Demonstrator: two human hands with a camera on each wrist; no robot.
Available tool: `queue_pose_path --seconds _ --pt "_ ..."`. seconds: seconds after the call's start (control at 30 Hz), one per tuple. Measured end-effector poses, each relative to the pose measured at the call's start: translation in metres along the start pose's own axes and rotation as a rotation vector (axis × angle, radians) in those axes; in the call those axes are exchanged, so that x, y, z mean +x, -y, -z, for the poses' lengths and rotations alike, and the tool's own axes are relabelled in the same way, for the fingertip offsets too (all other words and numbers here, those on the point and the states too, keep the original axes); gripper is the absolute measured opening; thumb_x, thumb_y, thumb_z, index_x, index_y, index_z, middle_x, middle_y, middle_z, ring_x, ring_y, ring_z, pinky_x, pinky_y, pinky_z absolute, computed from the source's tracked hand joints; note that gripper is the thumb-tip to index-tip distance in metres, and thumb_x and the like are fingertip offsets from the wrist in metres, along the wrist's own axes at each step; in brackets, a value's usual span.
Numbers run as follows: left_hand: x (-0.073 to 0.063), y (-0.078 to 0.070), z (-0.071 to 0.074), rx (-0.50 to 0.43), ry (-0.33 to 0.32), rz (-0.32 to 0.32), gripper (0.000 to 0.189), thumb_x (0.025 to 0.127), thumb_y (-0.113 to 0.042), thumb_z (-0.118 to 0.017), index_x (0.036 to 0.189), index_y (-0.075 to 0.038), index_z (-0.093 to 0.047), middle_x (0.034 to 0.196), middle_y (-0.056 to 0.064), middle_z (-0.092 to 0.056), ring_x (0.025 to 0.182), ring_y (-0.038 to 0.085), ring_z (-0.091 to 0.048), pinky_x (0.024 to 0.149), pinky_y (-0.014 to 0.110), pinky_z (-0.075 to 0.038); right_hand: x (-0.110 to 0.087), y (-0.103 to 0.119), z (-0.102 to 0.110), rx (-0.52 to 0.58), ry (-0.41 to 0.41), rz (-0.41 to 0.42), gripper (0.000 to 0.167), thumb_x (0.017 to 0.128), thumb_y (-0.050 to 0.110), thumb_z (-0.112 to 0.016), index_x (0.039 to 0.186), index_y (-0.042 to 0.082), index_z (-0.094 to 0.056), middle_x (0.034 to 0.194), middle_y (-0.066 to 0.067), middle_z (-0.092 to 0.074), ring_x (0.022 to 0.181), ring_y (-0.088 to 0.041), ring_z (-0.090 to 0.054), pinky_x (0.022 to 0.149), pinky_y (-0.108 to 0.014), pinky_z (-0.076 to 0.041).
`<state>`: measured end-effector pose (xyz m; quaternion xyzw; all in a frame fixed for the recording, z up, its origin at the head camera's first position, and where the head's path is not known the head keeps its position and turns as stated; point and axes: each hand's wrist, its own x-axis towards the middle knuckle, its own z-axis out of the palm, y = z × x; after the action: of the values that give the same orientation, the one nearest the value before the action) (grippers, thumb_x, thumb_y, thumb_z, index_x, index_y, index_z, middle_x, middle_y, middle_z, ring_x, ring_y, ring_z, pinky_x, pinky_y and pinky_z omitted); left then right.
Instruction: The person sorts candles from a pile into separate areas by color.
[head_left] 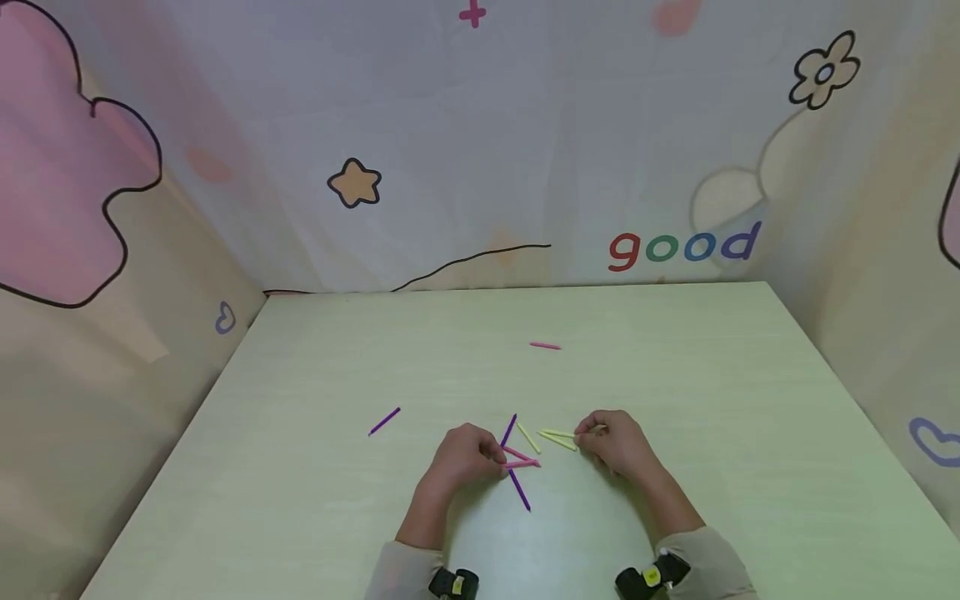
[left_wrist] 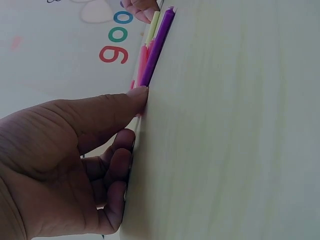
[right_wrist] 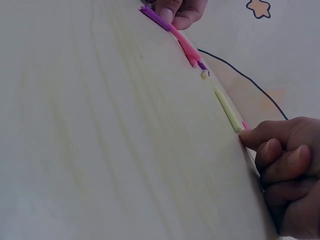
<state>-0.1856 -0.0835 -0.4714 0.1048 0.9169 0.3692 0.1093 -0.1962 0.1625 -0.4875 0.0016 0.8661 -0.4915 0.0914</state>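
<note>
My left hand (head_left: 467, 454) pinches the left end of a pink stick (head_left: 522, 463), low over the table. A second pink stick (head_left: 517, 453) meets it at the right, making a point. One purple stick (head_left: 508, 429) slants above this pair and another purple stick (head_left: 520, 490) below it. My right hand (head_left: 611, 437) holds the right end of a yellow stick (head_left: 557, 432) between its fingertips; the thumb is hidden in the right wrist view. Another yellow stick (head_left: 559, 442) spreads from its left end. A third yellow stick (head_left: 528, 437) lies between the two hands.
A loose purple stick (head_left: 384, 421) lies left of the left hand. Farther back is a loose pink stick (head_left: 545, 345). The pale table (head_left: 337, 358) meets a printed cloth backdrop (head_left: 480, 167) at its far edge, with cloth on both sides too.
</note>
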Motion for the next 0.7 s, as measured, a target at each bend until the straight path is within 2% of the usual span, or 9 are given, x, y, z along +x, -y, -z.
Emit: queue_pose_path --seconds 0.23,0.43,0.7 --pt "-0.003 -0.004 0.001 -0.014 0.009 0.01 0.013 0.069 -0.01 -0.082 0.069 -0.011 -0.068 0.064 -0.006 -0.056 0.067 0.014 -0.047 0.061 0.029 -0.039 -0.005 0.003 0.003 -0.026 -0.025 0.027 0.005 0.082 0.006 -0.066 0.087 0.004 -0.066 0.052 -0.003 -0.05 0.036 -0.012 -0.036 0.036 -0.026 -0.033" --pt "-0.004 -0.001 0.001 -0.021 0.008 -0.006 0.013 0.069 -0.009 -0.081 0.069 -0.01 -0.068 0.063 -0.007 -0.057 0.067 0.013 -0.047 0.061 0.028 -0.039 -0.01 0.014 0.01 -0.127 -0.116 0.125 0.004 0.079 0.005 -0.067 0.082 0.004 -0.069 0.062 0.0 -0.051 0.057 -0.015 -0.045 0.052 -0.03 -0.038" --pt "-0.004 0.003 0.003 -0.052 0.009 0.0 0.011 0.07 -0.006 -0.079 0.07 -0.01 -0.069 0.065 -0.006 -0.058 0.068 0.014 -0.048 0.062 0.028 -0.041 -0.011 0.019 0.011 -0.134 -0.137 0.106 0.004 0.08 0.006 -0.067 0.08 0.003 -0.07 0.082 -0.006 -0.05 0.072 -0.021 -0.048 0.057 -0.031 -0.041"
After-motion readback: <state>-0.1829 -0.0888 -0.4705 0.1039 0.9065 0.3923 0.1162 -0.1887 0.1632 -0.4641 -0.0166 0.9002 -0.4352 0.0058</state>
